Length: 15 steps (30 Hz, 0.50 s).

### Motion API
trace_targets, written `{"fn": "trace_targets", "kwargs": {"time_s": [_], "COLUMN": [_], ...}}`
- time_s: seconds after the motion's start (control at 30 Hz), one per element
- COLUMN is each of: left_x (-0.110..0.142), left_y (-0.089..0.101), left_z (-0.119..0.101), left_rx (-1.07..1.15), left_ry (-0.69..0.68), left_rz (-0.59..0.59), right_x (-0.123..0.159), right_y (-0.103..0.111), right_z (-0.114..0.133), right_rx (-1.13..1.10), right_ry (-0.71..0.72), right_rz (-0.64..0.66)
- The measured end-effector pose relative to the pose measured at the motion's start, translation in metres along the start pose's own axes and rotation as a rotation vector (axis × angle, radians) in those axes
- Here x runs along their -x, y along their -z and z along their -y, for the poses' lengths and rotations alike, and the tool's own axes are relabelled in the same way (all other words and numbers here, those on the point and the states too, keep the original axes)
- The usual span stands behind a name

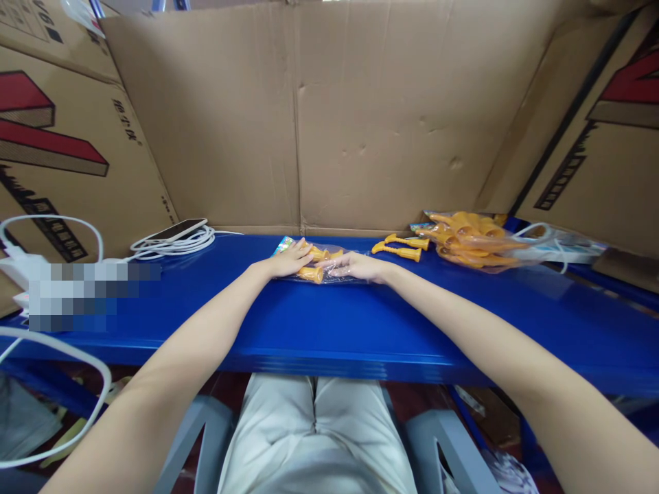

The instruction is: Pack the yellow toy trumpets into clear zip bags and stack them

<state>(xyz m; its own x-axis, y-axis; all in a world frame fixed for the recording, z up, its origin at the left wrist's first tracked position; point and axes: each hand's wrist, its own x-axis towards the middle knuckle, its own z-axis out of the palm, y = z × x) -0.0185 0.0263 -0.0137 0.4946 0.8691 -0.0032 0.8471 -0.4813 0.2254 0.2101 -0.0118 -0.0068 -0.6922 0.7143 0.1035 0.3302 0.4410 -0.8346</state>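
A clear plastic bag with a colourful printed label lies in the middle of the blue tabletop. Several orange plastic pieces with flared ends are in or under its film; I cannot make out their kind. My left hand rests flat over the bag's label end, fingers stretched out. From the other side, my right hand touches the bag with its fingers extended and the thumb apart. Just right of that hand lie two loose orange plastic pieces, each with a hooked tip and a handle-like end.
A filled bag of orange pieces sits at the back right. Coiled white cable and a phone-like device lie at the back left, near a pixelated white object. Cardboard walls the back and sides of the blue table.
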Motion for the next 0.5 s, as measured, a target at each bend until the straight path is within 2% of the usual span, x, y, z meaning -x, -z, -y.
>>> {"fn": "trace_targets", "kwargs": {"time_s": [0.1, 0.23, 0.3, 0.4, 0.47, 0.5], "left_x": [-0.001, -0.004, -0.007, -0.011, -0.012, -0.012], "left_y": [-0.001, -0.002, -0.004, -0.005, -0.004, -0.003], "left_z": [0.000, 0.005, 0.012, 0.025, 0.034, 0.038], "left_rx": [-0.001, 0.015, 0.006, -0.011, -0.016, -0.016], "left_ry": [0.005, 0.061, 0.086, 0.128, 0.158, 0.169], "left_rz": [0.002, -0.035, -0.058, -0.096, -0.115, -0.121], "right_x": [0.002, 0.008, 0.013, 0.022, 0.028, 0.031], "right_y": [0.009, 0.036, 0.052, 0.072, 0.080, 0.083], "right_z": [0.001, -0.006, -0.013, -0.027, -0.037, -0.042], "right_rx": [0.095, 0.248, 0.429, 0.813, 0.966, 0.999], "right_ry": [0.013, -0.119, -0.180, -0.309, -0.435, -0.486], "right_rz": [-0.058, -0.235, -0.370, -0.592, -0.587, -0.532]}}
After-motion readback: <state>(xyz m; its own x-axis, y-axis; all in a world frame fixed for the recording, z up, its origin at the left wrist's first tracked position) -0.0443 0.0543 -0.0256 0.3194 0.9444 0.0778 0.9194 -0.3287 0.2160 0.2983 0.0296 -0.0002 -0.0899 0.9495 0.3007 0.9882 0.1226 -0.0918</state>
